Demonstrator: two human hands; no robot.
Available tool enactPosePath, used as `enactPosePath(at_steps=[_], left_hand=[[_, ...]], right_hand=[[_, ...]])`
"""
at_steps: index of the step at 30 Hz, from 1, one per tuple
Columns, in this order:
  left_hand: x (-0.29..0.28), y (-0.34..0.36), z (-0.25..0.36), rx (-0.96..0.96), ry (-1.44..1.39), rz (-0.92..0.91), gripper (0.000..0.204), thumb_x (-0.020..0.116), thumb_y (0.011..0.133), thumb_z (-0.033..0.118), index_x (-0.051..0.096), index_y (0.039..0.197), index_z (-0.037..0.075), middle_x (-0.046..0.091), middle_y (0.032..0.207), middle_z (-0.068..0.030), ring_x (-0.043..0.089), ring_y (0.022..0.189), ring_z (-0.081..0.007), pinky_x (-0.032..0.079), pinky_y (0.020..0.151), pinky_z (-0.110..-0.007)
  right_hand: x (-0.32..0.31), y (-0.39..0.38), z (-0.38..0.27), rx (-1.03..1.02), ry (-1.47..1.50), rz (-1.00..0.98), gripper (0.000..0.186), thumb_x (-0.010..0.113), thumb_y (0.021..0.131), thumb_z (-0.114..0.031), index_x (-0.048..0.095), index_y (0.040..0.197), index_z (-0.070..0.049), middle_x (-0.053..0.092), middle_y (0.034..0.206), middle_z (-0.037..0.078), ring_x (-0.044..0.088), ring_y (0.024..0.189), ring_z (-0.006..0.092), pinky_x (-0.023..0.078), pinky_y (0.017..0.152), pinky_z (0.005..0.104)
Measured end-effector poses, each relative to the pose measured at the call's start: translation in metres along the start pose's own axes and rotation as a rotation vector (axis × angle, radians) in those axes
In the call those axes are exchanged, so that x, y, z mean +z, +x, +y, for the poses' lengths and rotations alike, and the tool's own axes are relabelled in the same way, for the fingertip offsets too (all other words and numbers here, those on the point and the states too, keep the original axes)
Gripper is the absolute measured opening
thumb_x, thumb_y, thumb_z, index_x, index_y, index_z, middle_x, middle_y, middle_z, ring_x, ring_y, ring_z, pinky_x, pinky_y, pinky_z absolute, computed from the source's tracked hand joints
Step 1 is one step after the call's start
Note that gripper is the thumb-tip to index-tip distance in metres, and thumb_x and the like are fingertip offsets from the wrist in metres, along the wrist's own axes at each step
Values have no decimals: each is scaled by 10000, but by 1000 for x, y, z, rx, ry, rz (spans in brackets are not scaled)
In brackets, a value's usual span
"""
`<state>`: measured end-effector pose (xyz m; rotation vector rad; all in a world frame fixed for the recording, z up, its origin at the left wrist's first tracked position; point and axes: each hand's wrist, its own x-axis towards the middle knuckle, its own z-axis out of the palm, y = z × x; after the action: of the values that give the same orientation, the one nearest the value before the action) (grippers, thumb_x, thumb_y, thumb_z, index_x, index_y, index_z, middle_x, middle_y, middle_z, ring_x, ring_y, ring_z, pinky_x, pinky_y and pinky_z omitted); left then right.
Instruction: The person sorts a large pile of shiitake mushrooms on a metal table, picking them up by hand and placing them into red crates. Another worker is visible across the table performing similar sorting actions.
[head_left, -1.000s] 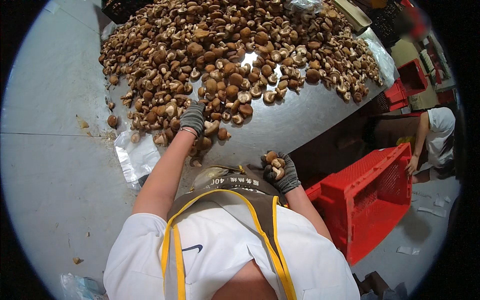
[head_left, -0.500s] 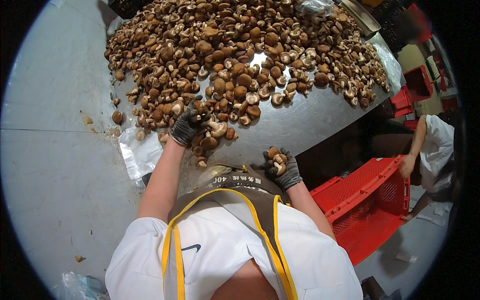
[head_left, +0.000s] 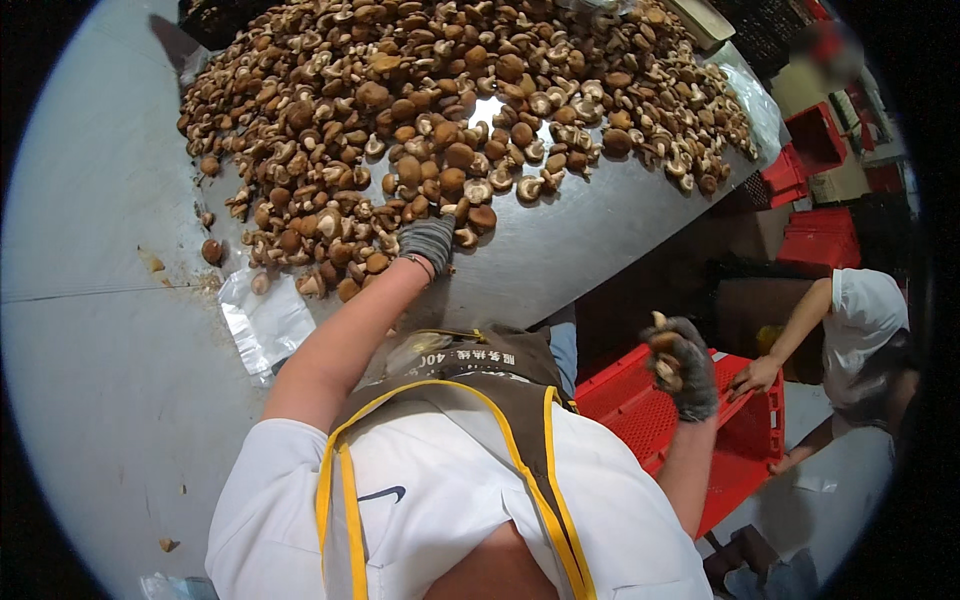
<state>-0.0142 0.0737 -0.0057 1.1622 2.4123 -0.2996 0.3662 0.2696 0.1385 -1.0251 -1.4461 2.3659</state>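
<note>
Since the earlier frame, the dark-grey-gloved right hand has moved outward; its fingers curl around several small brown, round-capped mushrooms. Just beside these fingers is the red perforated plastic crate. Farther, the grey-striped-gloved left hand points into the brown, pale-stemmed mushroom heap, spread beyond its fingers upon the smooth, shiny metal surface; their grip I cannot tell. Caps look soft, so light pressure seems best.
</note>
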Motion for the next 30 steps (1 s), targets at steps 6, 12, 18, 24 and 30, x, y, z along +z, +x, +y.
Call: enactPosePath(at_steps=[6,12,18,24,30], left_hand=[[-6,7,-12,105,43,139,269,579,841,190,642,1059,46,675,937,-160,663,836,-288,529,696,-418],[-19,-6,-77,100,-844,22,368,586,855,281,601,1121,26,674,904,-107,638,758,-246,510,663,-372],[-1,-70,-102,134,-2272,-180,339,569,889,260,564,1155,50,639,1012,-54,631,797,-142,561,662,-240],[24,-87,-101,185,-2689,-400,367,554,873,209,541,1182,12,623,1100,-133,628,930,-214,559,753,-293],[18,-145,-91,356,-1018,490,424,575,847,65,476,1258,30,574,1204,-99,577,1061,-205,500,912,-323]], right_hand=[[-55,-87,-43,351,-596,346,207,684,703,-185,610,869,-87,555,767,33,537,634,156,445,539,291],[-241,-210,68,983,-1189,176,308,736,648,-171,620,918,-80,610,944,77,566,775,231,478,671,380],[-244,-207,112,1054,-1374,386,458,557,845,-383,533,1208,-104,520,1256,136,549,1065,307,461,879,446],[-82,-67,-14,148,-1334,682,347,530,893,-233,573,1170,-28,584,1183,177,556,1090,321,427,932,379],[62,97,-6,-311,-1553,-141,333,576,865,-220,574,1174,-93,587,1142,170,550,1070,341,444,911,384]])
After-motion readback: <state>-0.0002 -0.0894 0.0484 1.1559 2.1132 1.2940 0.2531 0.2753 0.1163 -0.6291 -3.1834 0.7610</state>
